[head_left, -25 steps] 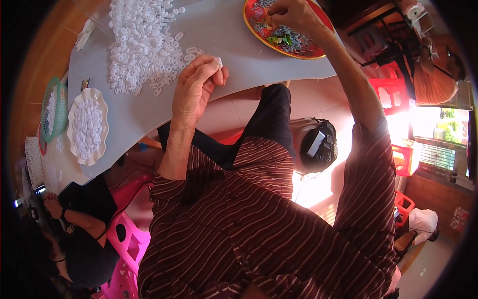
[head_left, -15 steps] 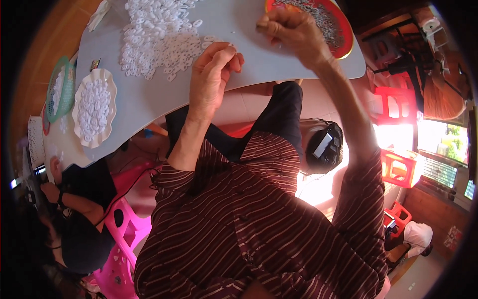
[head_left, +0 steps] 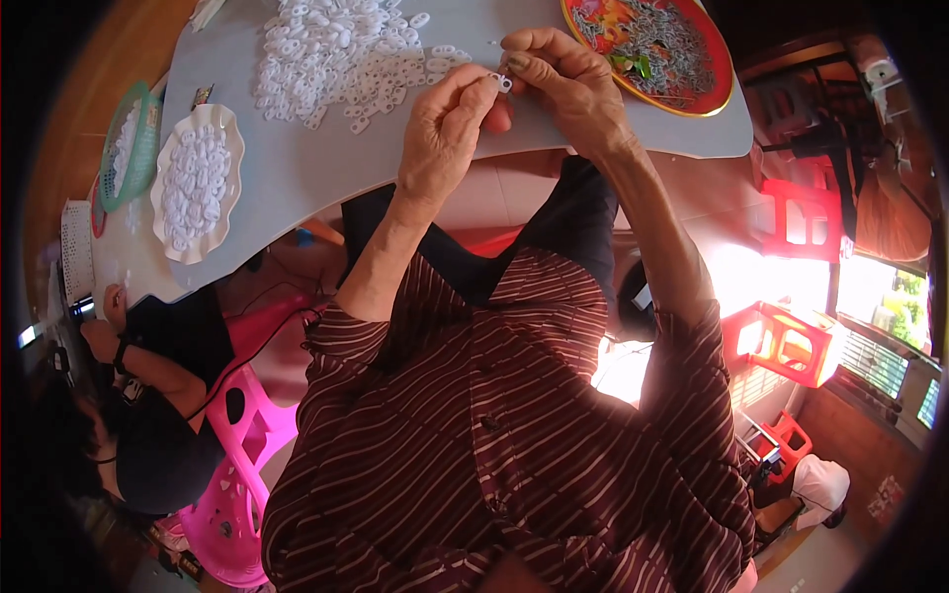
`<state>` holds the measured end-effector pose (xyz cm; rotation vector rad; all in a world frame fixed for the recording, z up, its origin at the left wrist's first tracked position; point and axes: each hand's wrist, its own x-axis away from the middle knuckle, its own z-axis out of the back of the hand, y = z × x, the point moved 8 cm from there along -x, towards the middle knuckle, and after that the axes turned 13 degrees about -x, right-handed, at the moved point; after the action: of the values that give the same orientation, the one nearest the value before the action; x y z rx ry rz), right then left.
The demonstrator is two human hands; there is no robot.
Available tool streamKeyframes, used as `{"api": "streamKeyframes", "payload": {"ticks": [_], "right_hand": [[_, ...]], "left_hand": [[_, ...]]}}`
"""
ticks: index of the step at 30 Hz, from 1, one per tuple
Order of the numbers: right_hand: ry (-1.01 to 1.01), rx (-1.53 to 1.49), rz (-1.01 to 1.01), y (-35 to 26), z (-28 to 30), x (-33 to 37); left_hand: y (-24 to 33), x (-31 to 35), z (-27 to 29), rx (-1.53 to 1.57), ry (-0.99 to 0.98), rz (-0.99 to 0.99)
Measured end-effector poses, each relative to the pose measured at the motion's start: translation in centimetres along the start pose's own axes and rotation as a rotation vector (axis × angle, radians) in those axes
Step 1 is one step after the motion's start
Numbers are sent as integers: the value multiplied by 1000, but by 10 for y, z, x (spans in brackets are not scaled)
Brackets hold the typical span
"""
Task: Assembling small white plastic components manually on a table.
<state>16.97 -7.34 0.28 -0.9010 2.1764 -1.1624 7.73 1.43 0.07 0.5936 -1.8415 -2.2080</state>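
Note:
My left hand (head_left: 447, 128) is closed, pinching a small white oval plastic piece (head_left: 503, 83) with holes in it between thumb and fingertips. Right up against that piece, my right hand (head_left: 578, 91) has its thumb and forefinger pressed together; whatever they hold is too small to make out. Beyond my left hand, a loose heap of similar white plastic pieces (head_left: 331, 54) covers part of the grey table (head_left: 297, 163). To the right of my right hand lies a red round tray (head_left: 708, 91) with a yellow rim, holding many small grey metal pieces (head_left: 672, 47).
A cream scalloped dish (head_left: 236, 158) of white pieces stands on the table at left, beside a green basket (head_left: 150, 124). A person (head_left: 163, 415) sits at the lower left by a pink chair (head_left: 252, 435). Red stools (head_left: 791, 341) stand at the right.
My right hand has moved left from beside the tray to meet my left hand. The white piece now shows between my fingertips. The view has shifted slightly, showing more of the tray.

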Motion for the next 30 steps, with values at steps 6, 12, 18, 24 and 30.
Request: {"api": "streamKeyframes", "payload": {"ticks": [6, 12, 18, 24, 30], "right_hand": [[0, 141, 25, -3, -1, 3], [-25, 244, 31, -7, -6, 6], [-23, 284, 48, -6, -6, 7], [-66, 324, 101, -8, -9, 8], [-91, 354, 149, -7, -13, 10]], "left_hand": [[-2, 1, 2, 13, 31, 26], [-3, 0, 3, 10, 61, 20], [1, 2, 3, -33, 86, -25], [9, 4, 5, -103, 89, -31], [7, 7, 9, -137, 54, -57]]}}
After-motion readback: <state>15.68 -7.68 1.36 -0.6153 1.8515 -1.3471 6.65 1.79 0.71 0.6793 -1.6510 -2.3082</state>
